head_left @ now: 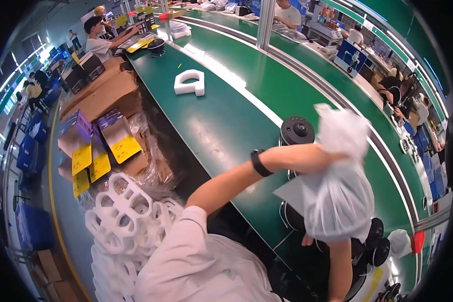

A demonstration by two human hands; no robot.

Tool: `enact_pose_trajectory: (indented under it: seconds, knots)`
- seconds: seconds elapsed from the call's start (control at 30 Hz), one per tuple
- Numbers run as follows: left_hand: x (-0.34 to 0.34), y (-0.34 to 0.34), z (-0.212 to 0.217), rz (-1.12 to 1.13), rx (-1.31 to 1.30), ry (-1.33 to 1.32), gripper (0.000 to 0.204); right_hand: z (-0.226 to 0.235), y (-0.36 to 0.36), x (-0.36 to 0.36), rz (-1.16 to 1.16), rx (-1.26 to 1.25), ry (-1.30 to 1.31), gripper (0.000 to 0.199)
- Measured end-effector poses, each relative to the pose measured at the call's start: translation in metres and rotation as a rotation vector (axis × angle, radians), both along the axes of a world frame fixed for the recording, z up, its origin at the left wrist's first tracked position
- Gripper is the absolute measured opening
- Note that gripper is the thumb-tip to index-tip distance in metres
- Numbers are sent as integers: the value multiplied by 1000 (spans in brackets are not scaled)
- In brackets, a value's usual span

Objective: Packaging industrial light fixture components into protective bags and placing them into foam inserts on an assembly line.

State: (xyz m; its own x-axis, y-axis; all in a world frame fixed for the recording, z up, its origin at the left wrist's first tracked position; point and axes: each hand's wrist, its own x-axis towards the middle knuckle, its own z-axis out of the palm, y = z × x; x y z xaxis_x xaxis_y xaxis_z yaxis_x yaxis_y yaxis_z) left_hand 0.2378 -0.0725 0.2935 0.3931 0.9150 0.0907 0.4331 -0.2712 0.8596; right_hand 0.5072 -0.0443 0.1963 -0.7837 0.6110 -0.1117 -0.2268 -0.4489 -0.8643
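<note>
The fingers of the left hand (337, 157) are closing on the gathered neck of a translucent white plastic bag (340, 201), pinching it where the film is bunching; the loose top of the bag is flaring up toward twelve o'clock from the grip, and its full, rounded belly is hanging down toward six o'clock; the left forearm is reaching in from eight o'clock and is wearing a black wristband (258, 163). The right hand (307, 240) is sitting under the bag at about seven o'clock from its belly; only a couple of fingertips are showing past the film, so I cannot tell whether those fingers are apart or together; the right forearm is rising straight up from six o'clock. The bag is hanging over the near edge of the long green conveyor surface (226, 121), in front of the person. Just behind the bag, at eleven o'clock from it, a round black device with a lens-like centre (297, 131) is standing on the surface; more black round parts (375, 241) are lying at four o'clock from the bag. Farther along the surface, toward eleven o'clock, a white foam block with a rounded cut-out (190, 83) is lying well apart; at nine o'clock, off the surface, a heap of white foam ring inserts (121, 211) is piling up beside brown cardboard boxes with yellow labels (105, 100).
</note>
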Motion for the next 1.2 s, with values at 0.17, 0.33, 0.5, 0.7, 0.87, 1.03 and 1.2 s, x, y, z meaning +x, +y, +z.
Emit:
enact_pose_trajectory:
  seconds: [0.17, 0.33, 0.5, 0.7, 0.87, 1.03, 1.2]
  knots:
    - [-67, -7, -94, 348, -256, -1185, 39, 59, 13, -74, 473, 199, -227, 124]
    - [-101, -20, -97, 562, -238, -1386, 42, 89, 25, -141, 43, 912, -391, 137]
    - [-124, 0, -116, 640, -273, -1029, 50, 88, 71, -194, 94, 1748, -168, 134]
    - [-140, 13, -59, 696, 294, -719, 58, 57, 90, -202, 12, 934, -147, 112]
    - [-136, -9, -54, 436, 472, -672, 62, 25, 78, -196, 177, -3, 50, 102]
    - [-124, -56, -58, 770, 723, -145, 37, 38, 48, -223, 218, -119, -32, 102]
    - [-177, -147, -162, 1576, 609, -455, 33, 27, 21, -312, 833, 66, -485, 104]
